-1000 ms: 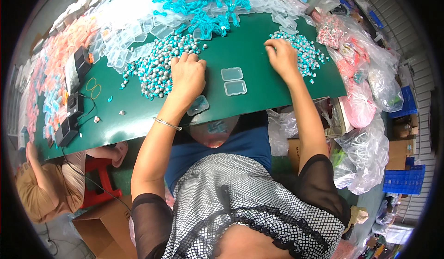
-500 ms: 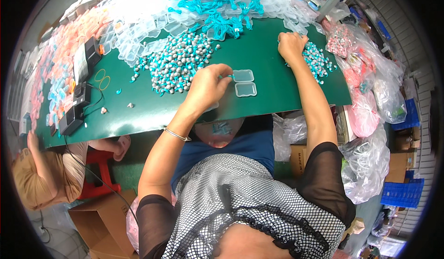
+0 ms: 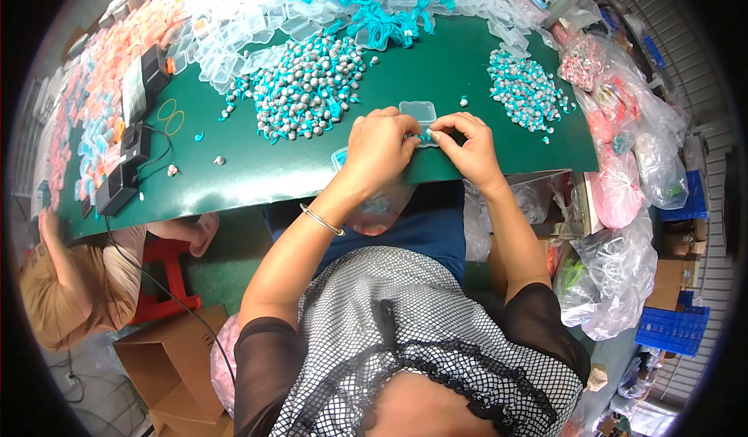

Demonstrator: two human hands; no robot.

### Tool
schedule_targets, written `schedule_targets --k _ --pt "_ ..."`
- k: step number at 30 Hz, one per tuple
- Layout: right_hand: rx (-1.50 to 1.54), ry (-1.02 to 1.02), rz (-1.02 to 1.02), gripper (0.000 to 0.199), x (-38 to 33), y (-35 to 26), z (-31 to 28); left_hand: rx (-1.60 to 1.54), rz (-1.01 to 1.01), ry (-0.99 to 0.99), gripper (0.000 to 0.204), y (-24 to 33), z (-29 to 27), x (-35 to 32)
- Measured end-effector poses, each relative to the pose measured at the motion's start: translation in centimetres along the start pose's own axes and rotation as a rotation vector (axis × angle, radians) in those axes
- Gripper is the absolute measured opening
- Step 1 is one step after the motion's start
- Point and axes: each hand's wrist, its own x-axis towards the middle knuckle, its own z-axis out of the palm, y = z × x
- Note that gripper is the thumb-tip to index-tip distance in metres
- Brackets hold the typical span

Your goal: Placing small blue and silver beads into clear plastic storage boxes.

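While both pinch a small turquoise piece point(image 3: 425, 136), left hand point(image 3: 379, 150) and right hand point(image 3: 469, 150) meet below a clear case point(image 3: 418, 110).

clear plastic bags point(image 3: 623, 258) heaped at right, brown cardboard box point(image 3: 167, 367) on floor lower left, blue crate point(image 3: 672, 329) right

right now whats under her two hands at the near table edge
Between the left hand and right hand a turquoise piece shows on the green mat. A clear box peeks out beside the left hand; anything beneath the palms is covered.
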Motion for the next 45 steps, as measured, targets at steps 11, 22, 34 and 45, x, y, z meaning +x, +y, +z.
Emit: schedule_targets --k 11,22,34,45 --pt "-0.449 0.167 -0.224 0.008 -0.7 0.0 2.1 0.240 0.045 0.101 0.014 0.1 1.3 -0.4" --pt "-0.577 -0.058 -0.126 0.007 1.2 -0.6 -0.4 0.336 0.045 0.003 0.036 0.2 0.8 -0.3" --pt "-0.422 -0.150 -0.264 0.007 5.9 -1.8 -0.7 0.413 0.053 0.079 0.037 0.4 1.4 -0.6" --pt "-0.465 -0.409 -0.860 0.024 12.7 -3.6 8.4 0.462 0.049 0.177 0.027 1.3 2.7 -1.6"
